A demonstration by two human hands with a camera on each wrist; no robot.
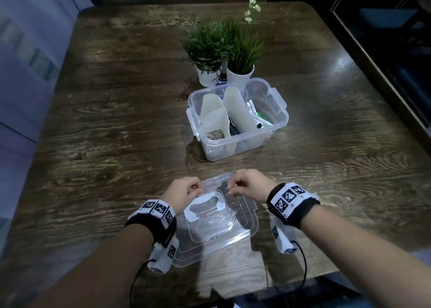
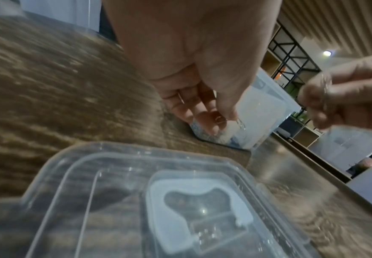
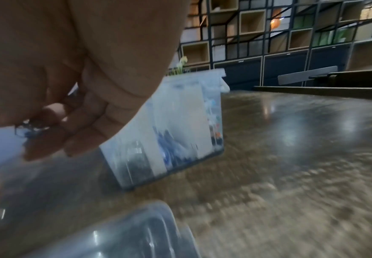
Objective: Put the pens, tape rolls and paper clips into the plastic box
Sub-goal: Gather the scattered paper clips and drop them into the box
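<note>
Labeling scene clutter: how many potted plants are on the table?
2. Both stand side by side just behind the plastic box: left plant, right plant. A third pot may hide between them.

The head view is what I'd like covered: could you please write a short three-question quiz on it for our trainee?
1. True or false: the plastic box is closed with its lid on.
2. Where do the loose paper clips lie? A) on the lid B) in a plant pot C) on the bare table
3. Fill in: both hands, left hand and right hand, pinch ____.

Key
1. False: the lid lies on the table, nearer the person than the open box.
2. A
3. Paper clips, lifted above the lid.
</note>
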